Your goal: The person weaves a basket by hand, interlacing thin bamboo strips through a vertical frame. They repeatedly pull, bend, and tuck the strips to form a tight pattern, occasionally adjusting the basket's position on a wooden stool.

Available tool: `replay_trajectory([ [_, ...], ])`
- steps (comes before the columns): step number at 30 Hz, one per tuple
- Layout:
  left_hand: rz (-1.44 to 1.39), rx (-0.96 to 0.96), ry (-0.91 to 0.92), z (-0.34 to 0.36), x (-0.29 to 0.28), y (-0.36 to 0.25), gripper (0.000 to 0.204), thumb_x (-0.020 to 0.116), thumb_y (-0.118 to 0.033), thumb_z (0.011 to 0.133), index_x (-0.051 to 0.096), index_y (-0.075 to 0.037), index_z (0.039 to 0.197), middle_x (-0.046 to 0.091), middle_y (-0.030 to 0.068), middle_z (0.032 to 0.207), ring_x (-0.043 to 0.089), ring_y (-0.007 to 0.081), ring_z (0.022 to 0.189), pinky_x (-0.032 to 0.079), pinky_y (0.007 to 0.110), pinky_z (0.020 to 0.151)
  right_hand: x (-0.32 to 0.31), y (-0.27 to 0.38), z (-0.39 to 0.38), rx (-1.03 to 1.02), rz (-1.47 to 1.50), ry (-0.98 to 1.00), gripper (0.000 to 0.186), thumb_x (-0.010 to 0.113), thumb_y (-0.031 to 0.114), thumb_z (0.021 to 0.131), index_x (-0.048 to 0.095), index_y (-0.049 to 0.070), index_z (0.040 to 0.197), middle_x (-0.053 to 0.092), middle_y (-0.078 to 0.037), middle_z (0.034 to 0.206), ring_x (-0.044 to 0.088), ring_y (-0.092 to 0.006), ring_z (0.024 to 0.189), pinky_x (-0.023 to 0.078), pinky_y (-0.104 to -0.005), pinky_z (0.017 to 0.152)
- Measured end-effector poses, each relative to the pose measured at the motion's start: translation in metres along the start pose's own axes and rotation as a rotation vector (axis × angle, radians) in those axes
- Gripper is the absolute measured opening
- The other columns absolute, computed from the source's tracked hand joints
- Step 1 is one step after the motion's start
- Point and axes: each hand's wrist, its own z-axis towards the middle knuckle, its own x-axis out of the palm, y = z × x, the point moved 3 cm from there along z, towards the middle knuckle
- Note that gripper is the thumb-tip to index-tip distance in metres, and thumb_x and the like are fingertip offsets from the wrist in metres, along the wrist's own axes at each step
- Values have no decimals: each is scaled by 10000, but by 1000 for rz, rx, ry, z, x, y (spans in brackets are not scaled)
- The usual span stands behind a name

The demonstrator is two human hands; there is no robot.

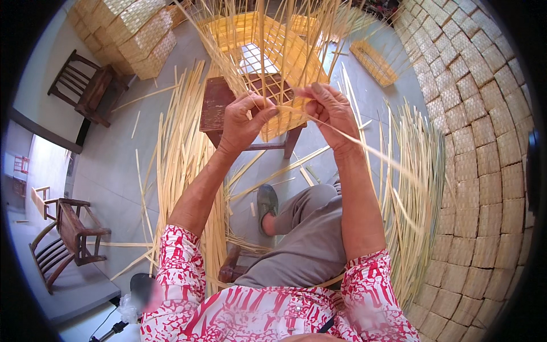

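Note:
A half-woven bamboo basket (310,57), with long upright stakes fanning out from it, rests tilted on a worn red-brown wooden stool (215,105). At its near corner my left hand (246,121) is closed, thumb and fingers pinching a thin bamboo strip (373,150) against the weave. To the right, my right hand (331,114) pinches the same strip between thumb and fingers. From there the strip's loose tail runs under my right wrist and curves down to the right, blurred. The exact spot under my left fingertips is hidden.
Long loose bamboo strips lie in piles on the floor at left (176,165) and right (413,171). Stacked woven baskets (467,159) form a wall on the right. Wooden chairs (74,228) stand at left. A smaller basket piece (373,62) lies at the far right.

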Motion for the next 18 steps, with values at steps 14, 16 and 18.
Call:
replay_trajectory([
  [14,-89,-12,-61,4,15,-2,115,781,-94,887,690,-29,912,591,20,832,562,107,768,467,265,687,32,3,-1,-195,-671,222,313,647,263,997,618,19,1191,594,-5,968,483,-90,811,438,-231,753],
  [16,-121,25,-126,4,15,-1,134,795,-111,871,688,-30,873,605,26,771,560,121,713,459,281,645,35,0,0,-146,-577,190,363,620,377,1019,634,16,1057,585,-6,912,492,-90,807,432,-232,760],
  [18,-159,-3,-151,2,16,2,130,791,-108,877,685,-33,887,594,15,775,552,109,717,456,274,647,31,-2,4,-210,-590,192,432,590,444,1025,635,16,988,589,-22,885,512,-104,815,440,-248,787],
])
